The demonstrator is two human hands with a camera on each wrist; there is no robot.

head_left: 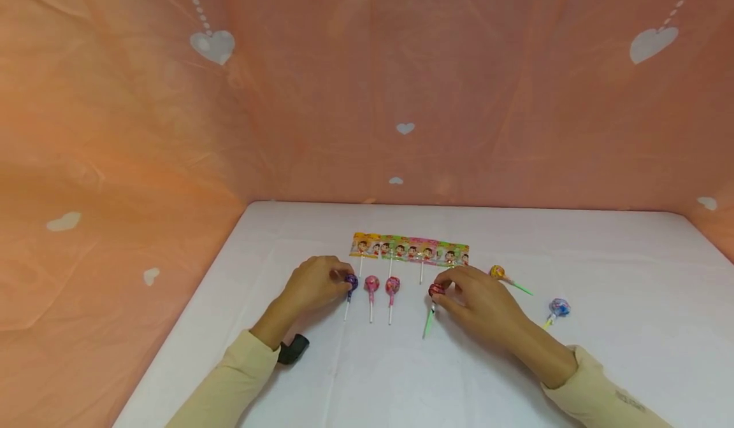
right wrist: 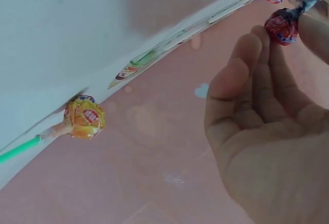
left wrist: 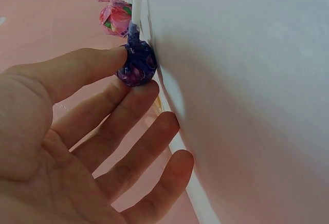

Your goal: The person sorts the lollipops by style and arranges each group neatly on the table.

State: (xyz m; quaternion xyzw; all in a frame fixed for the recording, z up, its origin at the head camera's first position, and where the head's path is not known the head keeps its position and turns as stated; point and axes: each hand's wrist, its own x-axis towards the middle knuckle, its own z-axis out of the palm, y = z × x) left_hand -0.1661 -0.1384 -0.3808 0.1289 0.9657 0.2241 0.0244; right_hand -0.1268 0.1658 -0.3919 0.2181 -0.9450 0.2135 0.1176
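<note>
My left hand (head_left: 317, 283) pinches the head of a purple-wrapped lollipop (left wrist: 138, 66) between thumb and fingertips, its white stick pointing toward me. Two pink lollipops, one (head_left: 371, 283) beside the other (head_left: 392, 285), lie just right of it in a row. With thumb and fingers, my right hand (head_left: 480, 300) holds a dark red lollipop (right wrist: 282, 27) by its head; the green stick angles down toward the front. Behind the row lies a strip of flat packaged lollipops (head_left: 410, 249) in orange, green and pink wrappers.
Right of my right hand lie a yellow lollipop (head_left: 497, 272) with a green stick and a blue-and-white lollipop (head_left: 559, 307), partly behind the forearm. A black object (head_left: 294, 349) sits by my left wrist. The white table (head_left: 367, 390) meets a peach cloth backdrop (head_left: 321, 97).
</note>
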